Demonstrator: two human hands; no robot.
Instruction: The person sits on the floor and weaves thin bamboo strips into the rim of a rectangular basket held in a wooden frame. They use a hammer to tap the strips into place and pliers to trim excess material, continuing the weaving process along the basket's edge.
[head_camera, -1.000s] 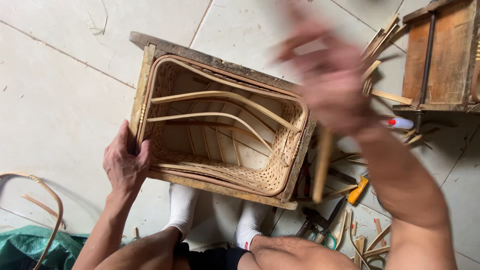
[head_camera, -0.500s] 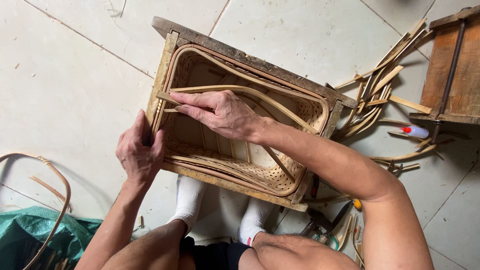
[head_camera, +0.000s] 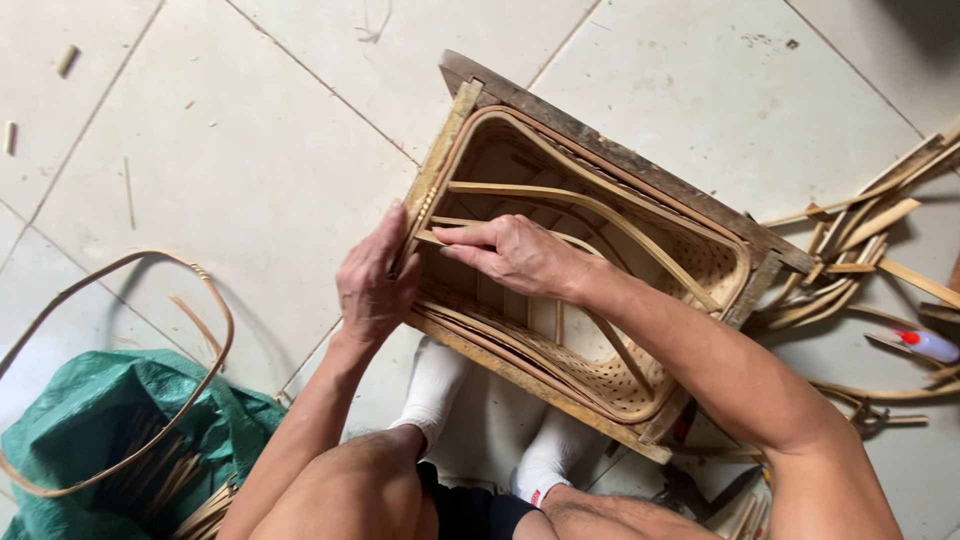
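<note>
1. The woven basket, centre of the frame, is a boxy rattan form in a rough wooden frame, with an open lattice weave along its lower wall and bent cane ribs crossing its open top.
2. Its long axis runs from the upper left to the lower right; the opening faces up toward the camera.
3. The left hand grips the basket's left rim, fingers curled over the edge.
4. The right hand reaches inside, fingers pinched shut on a cane strip.
5. White-socked feet sit under the basket on the tiled floor.
6. A green bag with a cane hoop lies lower left; loose cane strips pile at the right.
</note>
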